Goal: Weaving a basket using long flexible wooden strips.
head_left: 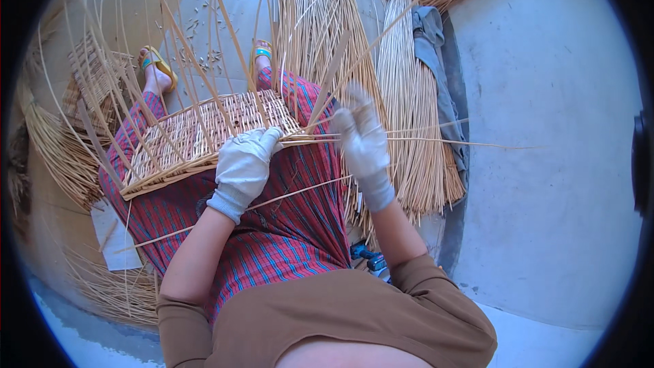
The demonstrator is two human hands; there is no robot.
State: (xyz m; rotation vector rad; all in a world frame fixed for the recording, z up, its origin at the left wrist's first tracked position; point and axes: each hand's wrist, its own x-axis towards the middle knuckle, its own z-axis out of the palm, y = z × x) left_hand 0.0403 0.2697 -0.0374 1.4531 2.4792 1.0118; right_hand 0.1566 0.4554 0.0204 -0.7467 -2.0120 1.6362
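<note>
Lying far left: reed bundle (65, 146), fanned on the floor; woven piece (85, 85) just beside it
White sheet: (124, 255) on the floor below that bundle, near the lap
Left sandal: (162, 65) yellow, on the left foot, beyond the panel
Woven panel: (211, 126) across the lap, tilted, its near edge slanting up to the right; tall stakes (225, 13) rise around it
Left hand: (242, 167) white glove; fingers curled over the near edge, close to the right corner; pinching that edge
Plaid garment: (272, 245) red and blue, under the panel; one thin rod (300, 193) crosses it, below the left hand
Reed stack: (327, 7) on the floor, right of the right sandal (261, 49)
Right hand: (361, 140) white glove, motion-blurred, just right of the panel corner; cannot tell whether the fingers pinch the long strand (463, 142) running past
Blue power tool: (371, 257) on the floor, near the right forearm
Paler reed stack: (412, 102) right of the first; grey cloth (430, 37) draped along its right side
</note>
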